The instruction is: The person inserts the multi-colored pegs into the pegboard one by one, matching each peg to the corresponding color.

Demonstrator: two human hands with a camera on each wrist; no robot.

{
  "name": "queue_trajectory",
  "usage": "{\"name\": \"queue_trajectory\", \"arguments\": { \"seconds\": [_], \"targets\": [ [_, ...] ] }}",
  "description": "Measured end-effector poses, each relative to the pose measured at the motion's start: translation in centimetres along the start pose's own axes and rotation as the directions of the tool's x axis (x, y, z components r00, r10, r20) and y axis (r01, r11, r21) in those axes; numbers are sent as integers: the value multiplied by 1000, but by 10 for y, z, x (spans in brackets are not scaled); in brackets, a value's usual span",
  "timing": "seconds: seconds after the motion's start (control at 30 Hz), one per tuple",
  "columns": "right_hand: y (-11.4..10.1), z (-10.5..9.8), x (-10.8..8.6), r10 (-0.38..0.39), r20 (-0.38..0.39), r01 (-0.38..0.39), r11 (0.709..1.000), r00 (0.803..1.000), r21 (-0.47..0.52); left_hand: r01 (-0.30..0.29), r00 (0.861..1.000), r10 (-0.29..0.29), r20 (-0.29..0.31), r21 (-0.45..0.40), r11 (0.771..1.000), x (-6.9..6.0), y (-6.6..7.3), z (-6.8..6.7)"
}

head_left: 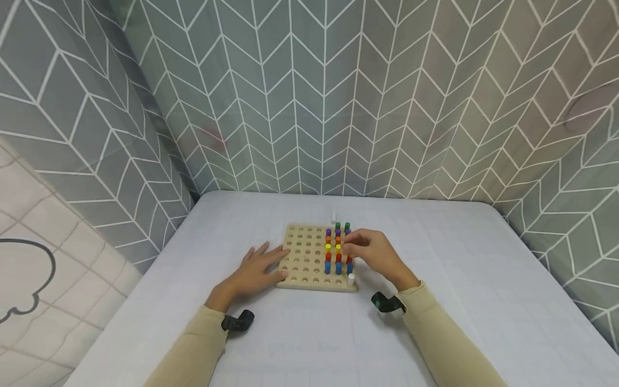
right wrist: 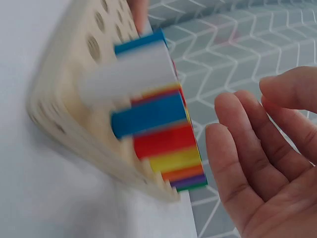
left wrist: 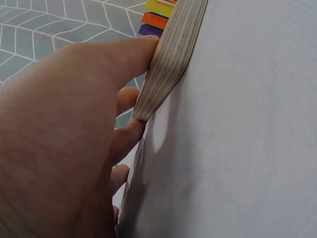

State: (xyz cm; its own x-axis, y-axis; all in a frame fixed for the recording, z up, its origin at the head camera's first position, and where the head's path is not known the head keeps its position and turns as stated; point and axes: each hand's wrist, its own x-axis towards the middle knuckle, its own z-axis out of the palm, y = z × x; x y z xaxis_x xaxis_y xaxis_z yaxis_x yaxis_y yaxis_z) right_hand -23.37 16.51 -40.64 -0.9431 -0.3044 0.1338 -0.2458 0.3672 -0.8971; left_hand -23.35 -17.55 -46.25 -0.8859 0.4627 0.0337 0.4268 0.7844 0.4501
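Observation:
A wooden pegboard (head_left: 316, 287) lies on the table, its right side filled with rows of coloured pegs: green, purple, orange, yellow, red and blue. A white peg (head_left: 351, 279) stands at the near right corner; in the right wrist view it leans in front of a blue peg (right wrist: 151, 114). My left hand (head_left: 256, 272) rests at the board's left edge, fingers spread, with fingertips touching the wood. My right hand (head_left: 373, 251) hovers beside the right-hand peg column. Its fingers are loosely bent, and no peg shows between them in the right wrist view.
Behind the board, a small white piece (head_left: 333, 217) is on the white-covered table (head_left: 435, 322). A patterned grey curtain (head_left: 324, 97) hangs beyond the far edge. Rows of bare holes fill the board's left side.

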Motion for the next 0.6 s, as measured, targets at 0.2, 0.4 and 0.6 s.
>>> {"name": "queue_trajectory", "arguments": {
  "seconds": [0.2,0.4,0.6],
  "targets": [
    [14,-20,13,71,-25,-66,984,997,164,14,1000,-14,2,-6,1000,1,0,4],
    [23,-32,29,134,-9,-129,966,991,224,1,1000,-1,-5,-10,1000,-1,4,2],
    [28,-40,55,207,20,-205,944,978,259,-4,1000,4,-10,2,1000,-1,2,2]
  ]
}}
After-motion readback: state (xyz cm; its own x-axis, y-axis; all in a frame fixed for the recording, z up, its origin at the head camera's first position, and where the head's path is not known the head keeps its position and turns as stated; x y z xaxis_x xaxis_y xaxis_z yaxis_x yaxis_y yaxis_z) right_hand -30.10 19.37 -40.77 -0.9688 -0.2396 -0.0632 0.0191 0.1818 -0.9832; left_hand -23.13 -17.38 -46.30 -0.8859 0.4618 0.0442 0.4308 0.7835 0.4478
